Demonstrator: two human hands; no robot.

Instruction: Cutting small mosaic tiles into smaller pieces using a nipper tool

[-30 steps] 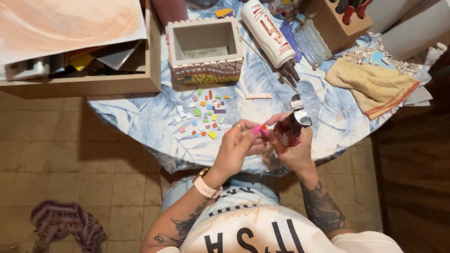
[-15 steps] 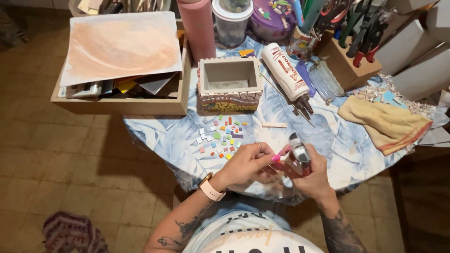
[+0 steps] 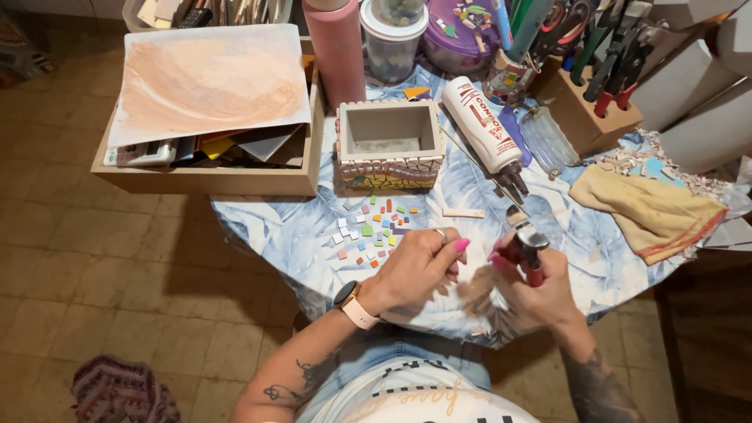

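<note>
Right hand [image 3: 540, 286] grips red-handled nippers [image 3: 526, 249], metal head up; left hand [image 3: 419, 266] seemingly pinches something small.

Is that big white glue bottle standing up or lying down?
Lying down: the white glue bottle rests on its side on the table, nozzle pointing toward the person.

The right hand [image 3: 540, 286] covers most of the nippers [image 3: 526, 249]; whatever the left hand [image 3: 419, 266] pinches is perhaps a tile, too small to tell. At twelve o'clock, jars [image 3: 395, 31] are cut off.
</note>
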